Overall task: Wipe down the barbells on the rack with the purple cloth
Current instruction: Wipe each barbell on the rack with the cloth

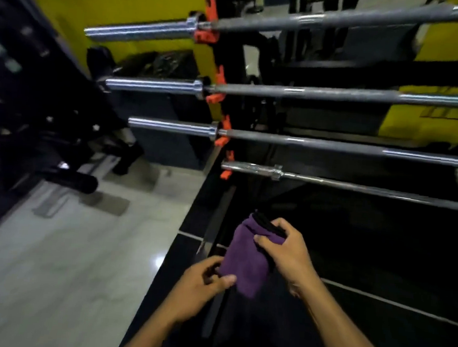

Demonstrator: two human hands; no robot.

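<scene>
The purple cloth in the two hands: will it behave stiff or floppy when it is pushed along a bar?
Probably floppy: the purple cloth sags folded between the left hand and right hand. It looks light, since fingertip pinches carry it. Its fuzzy surface should likely grip rather than slip.

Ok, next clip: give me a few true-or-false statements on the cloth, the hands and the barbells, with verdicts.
1. Both hands hold the purple cloth. True: the left hand pinches its lower edge, the right hand grips its upper part.
2. The cloth is pressed against the lowest barbell. False: it is held below the bar, touching none.
3. The barbells rest on orange hooks. True.
4. Only two barbells hang on the rack. False: at least four are racked.
5. The cloth is spread flat and open. False: it is folded or bunched.
</scene>
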